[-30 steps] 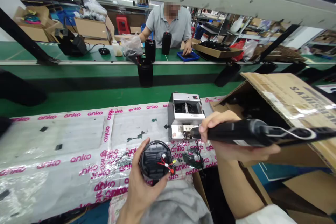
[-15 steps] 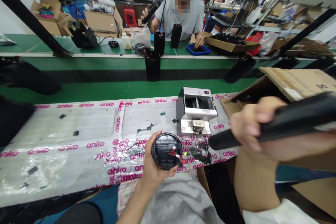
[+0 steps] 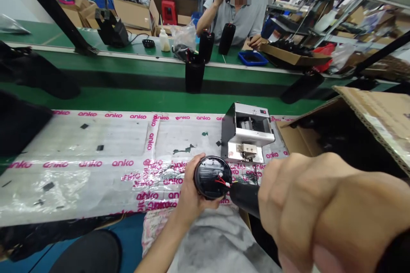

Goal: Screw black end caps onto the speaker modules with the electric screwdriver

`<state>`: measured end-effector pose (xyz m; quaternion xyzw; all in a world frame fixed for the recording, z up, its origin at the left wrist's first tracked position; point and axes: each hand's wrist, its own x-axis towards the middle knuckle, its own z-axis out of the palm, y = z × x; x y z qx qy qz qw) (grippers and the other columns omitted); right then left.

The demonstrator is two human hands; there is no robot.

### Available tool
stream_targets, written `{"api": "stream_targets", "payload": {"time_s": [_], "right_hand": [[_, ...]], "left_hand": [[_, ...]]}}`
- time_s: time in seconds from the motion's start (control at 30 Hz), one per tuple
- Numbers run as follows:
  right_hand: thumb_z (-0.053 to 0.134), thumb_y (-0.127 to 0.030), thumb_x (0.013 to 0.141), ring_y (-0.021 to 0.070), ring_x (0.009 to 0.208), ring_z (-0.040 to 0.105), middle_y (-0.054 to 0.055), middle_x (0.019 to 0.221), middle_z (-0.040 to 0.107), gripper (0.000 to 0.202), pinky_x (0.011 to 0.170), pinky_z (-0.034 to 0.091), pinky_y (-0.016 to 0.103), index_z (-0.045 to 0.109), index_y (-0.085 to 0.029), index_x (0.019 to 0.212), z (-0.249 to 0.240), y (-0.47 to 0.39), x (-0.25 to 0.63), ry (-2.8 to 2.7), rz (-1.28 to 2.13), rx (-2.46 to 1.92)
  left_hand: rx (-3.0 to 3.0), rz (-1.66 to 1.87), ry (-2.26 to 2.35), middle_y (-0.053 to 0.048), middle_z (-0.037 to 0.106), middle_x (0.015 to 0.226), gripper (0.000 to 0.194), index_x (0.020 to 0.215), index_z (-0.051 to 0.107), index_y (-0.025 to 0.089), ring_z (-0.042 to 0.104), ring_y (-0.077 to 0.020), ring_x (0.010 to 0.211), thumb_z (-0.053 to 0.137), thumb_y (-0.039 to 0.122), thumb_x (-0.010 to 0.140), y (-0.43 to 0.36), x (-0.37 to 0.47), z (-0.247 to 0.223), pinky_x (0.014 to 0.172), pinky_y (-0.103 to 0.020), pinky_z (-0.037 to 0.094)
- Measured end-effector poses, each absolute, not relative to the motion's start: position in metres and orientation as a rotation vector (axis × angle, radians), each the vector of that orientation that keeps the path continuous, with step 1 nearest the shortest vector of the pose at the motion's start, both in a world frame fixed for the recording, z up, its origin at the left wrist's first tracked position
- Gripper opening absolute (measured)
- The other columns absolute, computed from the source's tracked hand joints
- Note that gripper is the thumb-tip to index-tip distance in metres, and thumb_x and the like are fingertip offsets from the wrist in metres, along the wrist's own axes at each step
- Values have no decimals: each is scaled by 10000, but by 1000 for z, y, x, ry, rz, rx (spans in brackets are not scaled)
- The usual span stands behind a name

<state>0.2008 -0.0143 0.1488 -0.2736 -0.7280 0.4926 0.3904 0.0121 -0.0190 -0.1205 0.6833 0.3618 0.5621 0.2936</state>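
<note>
My left hand (image 3: 188, 194) is wrapped round the side of a round black housing (image 3: 208, 177), its open end facing up toward me. Red wires with a small white connector (image 3: 227, 184) lie at the right of the opening. Close to the camera, my right hand (image 3: 304, 209) grips a black electric screwdriver (image 3: 248, 198), most of whose body is hidden behind the fingers. The screwdriver's nose is at the right rim of the housing; whether it touches cannot be seen.
A silver machine (image 3: 248, 134) stands just beyond the housing on the plastic-covered table (image 3: 112, 136). An open cardboard box (image 3: 378, 111) is at the right. Across the green conveyor (image 3: 144, 98), carrying black cylinders (image 3: 194, 74), a co-worker (image 3: 243, 17) holds a dark tool.
My right hand has brought the screwdriver leftward and down to the housing's right edge. My left hand still holds the housing. The view has shifted, and the co-worker has raised a tool.
</note>
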Motion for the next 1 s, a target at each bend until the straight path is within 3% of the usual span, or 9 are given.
{"api": "stream_targets", "payload": {"time_s": [0.07,0.33,0.5,0.7,0.9,1.0], "right_hand": [[757,-267,1059,113,508,762,2,546,737,445,690,626,193,686,-137,639,150,-9,192,-1756,1184,-756],[798,-370,1013,111,435,717,14,465,685,505,600,602,204,642,-140,592,137,-18,191,-1639,1180,-818],[783,-342,1031,130,480,758,21,497,708,483,645,630,194,659,-137,611,133,-16,193,-1617,1238,-775],[609,-345,1136,178,578,805,77,666,804,474,635,663,211,739,-155,722,128,3,209,-1790,1600,-537],[440,-456,1190,101,626,743,45,700,764,589,698,619,169,637,-162,720,121,16,202,-1844,1607,-447],[413,-421,1202,102,658,749,57,711,761,593,713,615,162,637,-155,722,121,18,201,-1903,1669,-389]], "left_hand": [[1826,1485,972,-210,588,1596,1068,1741,336,251,629,-402,1476,852,667,903,-19,12,-119,1229,-591,546],[1852,1521,942,-215,594,1579,1069,1742,335,226,630,-395,1474,850,663,913,-17,13,-114,1239,-564,527],[1837,1520,937,-227,583,1586,1084,1744,330,226,629,-400,1471,870,641,901,-17,14,-114,1231,-571,529],[1823,1553,925,-212,619,1559,1066,1730,366,221,654,-386,1439,873,645,894,-16,17,-116,1211,-567,554],[1799,1603,954,-196,643,1536,1047,1712,412,221,681,-386,1395,892,609,867,-17,23,-123,1187,-582,579],[1790,1590,957,-191,647,1536,1095,1715,402,242,689,-394,1388,927,603,824,-19,23,-123,1179,-598,587]]}}
